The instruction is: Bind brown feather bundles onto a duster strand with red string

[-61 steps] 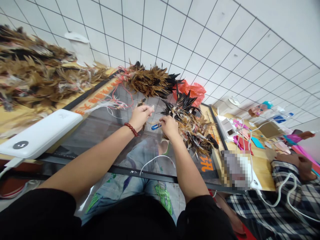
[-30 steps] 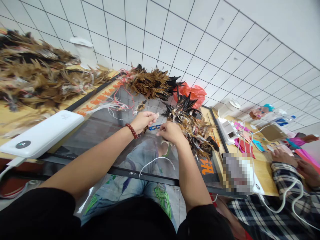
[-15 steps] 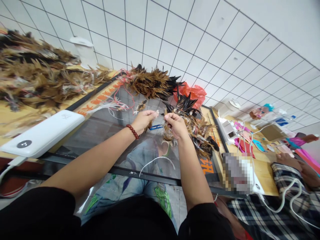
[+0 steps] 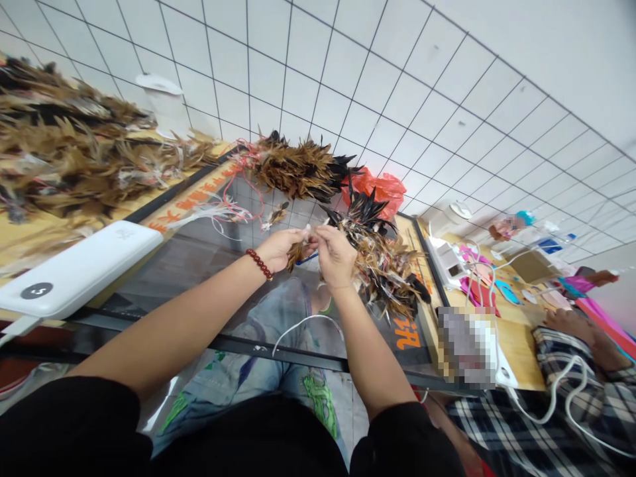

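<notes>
My left hand [image 4: 279,248], with a red bead bracelet at the wrist, pinches a small bunch of brown feathers [image 4: 297,252] over the glass table [image 4: 199,265]. My right hand [image 4: 336,256] meets it from the right, its fingers closed on the same bunch at the quill ends. Right beside my right hand lies a loose pile of brown and black feathers [image 4: 382,255]. A strung row of feathers [image 4: 298,169] lies farther back.
A white power bank [image 4: 79,268] sits at the left, with long feather strings [image 4: 64,159] behind it. A red plastic bag [image 4: 375,189] lies by the wall. A person in a plaid sleeve [image 4: 571,371] works at the right among cables and small items.
My right hand picked feathers from the loose pile and brought them to my left hand; both hands now meet at one bunch. The blue clip on the glass is hidden behind them.
</notes>
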Demonstrator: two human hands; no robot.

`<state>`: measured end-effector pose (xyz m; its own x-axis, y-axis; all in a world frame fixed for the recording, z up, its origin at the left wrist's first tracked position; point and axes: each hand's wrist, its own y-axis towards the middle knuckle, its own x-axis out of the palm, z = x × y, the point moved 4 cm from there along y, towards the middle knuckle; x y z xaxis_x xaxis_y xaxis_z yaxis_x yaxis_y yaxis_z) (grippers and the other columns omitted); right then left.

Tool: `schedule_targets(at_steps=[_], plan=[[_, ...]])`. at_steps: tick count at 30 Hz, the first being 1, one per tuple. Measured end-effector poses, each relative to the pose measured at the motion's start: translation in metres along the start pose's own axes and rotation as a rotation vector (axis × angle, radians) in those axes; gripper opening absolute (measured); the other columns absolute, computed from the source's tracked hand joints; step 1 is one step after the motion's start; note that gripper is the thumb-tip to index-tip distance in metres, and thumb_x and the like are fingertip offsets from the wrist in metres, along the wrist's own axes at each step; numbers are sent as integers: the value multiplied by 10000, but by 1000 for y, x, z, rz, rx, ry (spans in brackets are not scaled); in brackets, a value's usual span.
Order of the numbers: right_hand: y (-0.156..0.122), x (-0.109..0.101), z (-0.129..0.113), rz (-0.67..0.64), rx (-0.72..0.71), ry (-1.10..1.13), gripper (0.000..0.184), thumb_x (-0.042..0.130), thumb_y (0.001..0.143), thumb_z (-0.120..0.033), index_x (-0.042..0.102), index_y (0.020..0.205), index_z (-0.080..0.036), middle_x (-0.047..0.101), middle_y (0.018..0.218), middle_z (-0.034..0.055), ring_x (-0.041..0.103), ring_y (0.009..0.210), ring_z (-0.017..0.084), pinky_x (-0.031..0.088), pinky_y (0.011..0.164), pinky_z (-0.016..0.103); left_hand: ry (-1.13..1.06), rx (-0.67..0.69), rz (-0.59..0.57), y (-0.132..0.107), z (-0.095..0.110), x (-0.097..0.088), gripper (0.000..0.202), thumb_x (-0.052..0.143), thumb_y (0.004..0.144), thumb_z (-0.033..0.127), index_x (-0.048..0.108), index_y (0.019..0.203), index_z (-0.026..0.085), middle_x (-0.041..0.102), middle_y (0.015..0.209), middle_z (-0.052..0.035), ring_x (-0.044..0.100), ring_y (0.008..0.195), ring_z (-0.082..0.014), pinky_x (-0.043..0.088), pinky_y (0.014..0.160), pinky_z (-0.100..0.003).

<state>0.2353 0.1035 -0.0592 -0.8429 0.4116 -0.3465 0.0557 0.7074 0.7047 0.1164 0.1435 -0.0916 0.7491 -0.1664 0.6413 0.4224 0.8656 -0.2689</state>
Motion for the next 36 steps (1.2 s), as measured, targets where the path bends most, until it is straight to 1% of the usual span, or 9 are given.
schedule_targets(at_steps=[2,4,10,14,18,22,27,31,36], plan=[[-6,9,-3,-187,-90,-139,235,479,905,-224,712,924,-254,704,1093,48,621,1087,167,461,1009,341,-63,12,-4,1,3,-1,98,637,790,90,591,704,98,612,618,-42,588,524,-102,514,521,-208],[-9,14,-2,-292,-129,-239,260,465,913,-200,715,955,-256,692,1143,54,608,1123,175,452,1022,351,-92,32,4,1,6,-1,99,641,787,91,594,700,101,617,629,-42,592,534,-104,510,528,-211],[-10,14,-7,-415,-212,-306,267,458,920,-189,700,1010,-260,675,1170,64,580,1162,185,438,1022,364,-30,108,15,-1,9,0,115,710,738,133,615,688,95,613,625,-31,571,532,-95,468,510,-199],[-7,7,-13,-297,-160,-226,230,526,903,-316,669,1059,-225,670,1124,94,598,1085,200,452,971,344,32,215,87,-4,9,3,156,736,715,144,594,667,100,588,575,-5,537,492,-72,429,474,-171],[-3,1,-3,-54,119,-69,320,510,900,-374,609,1132,-177,649,1012,95,612,904,175,486,862,310,89,197,81,-7,7,8,163,720,743,173,588,682,98,616,591,-25,582,515,-97,490,524,-206],[0,3,6,-70,315,48,279,545,861,-397,651,1005,-184,649,947,61,597,821,160,486,810,301,141,182,76,-8,5,9,163,721,747,192,596,715,92,617,582,-30,568,480,-89,475,485,-193],[4,-3,0,-31,258,71,185,558,844,-337,667,800,-196,658,825,34,592,825,160,470,806,286,241,261,17,-10,6,10,252,782,677,281,608,692,100,585,582,-18,471,424,-52,325,367,-152],[6,-4,3,-12,247,66,172,580,828,-340,680,797,-204,674,853,37,603,862,165,470,832,289,318,307,-8,-11,8,12,262,781,660,291,605,642,97,549,567,-8,382,397,-20,210,351,-148],[7,-2,18,2,403,165,290,554,830,-417,695,935,-186,687,916,53,597,780,155,486,753,288,282,271,-24,-11,9,12,270,795,621,281,594,639,102,500,524,13,327,380,-11,165,359,-154]])
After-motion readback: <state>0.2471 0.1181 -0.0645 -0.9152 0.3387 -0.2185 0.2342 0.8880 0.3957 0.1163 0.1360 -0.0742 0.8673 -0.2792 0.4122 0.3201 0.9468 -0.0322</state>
